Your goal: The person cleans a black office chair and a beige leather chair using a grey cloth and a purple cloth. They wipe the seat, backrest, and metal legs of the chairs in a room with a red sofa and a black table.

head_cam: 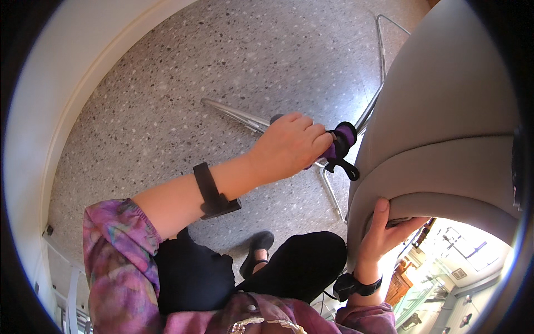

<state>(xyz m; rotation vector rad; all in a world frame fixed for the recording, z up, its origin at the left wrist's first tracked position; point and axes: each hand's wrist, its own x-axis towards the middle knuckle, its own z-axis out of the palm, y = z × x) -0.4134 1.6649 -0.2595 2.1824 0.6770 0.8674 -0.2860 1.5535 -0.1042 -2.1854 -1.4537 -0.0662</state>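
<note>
A purple and black rolled bundle (344,135), perhaps a folded umbrella, is held in my left hand (288,144). A small black loop dangles from it near the grey upholstery, and a rounded grey end shows on the other side of my fist. At the lower right, my right hand (381,240) grips the lower edge of a large grey padded piece of furniture (434,167). Its thumb lies up on the padding, and the other fingers reach around the edge, partly hidden. I cannot tell whether the padding belongs to a chair.
Metal tube legs (235,113) rest on the speckled floor (167,83) below my left hand. Another metal frame (381,46) stands beyond, against the padding. A white wall (39,125) curves along the left. My black-clad knees (308,259) are below.
</note>
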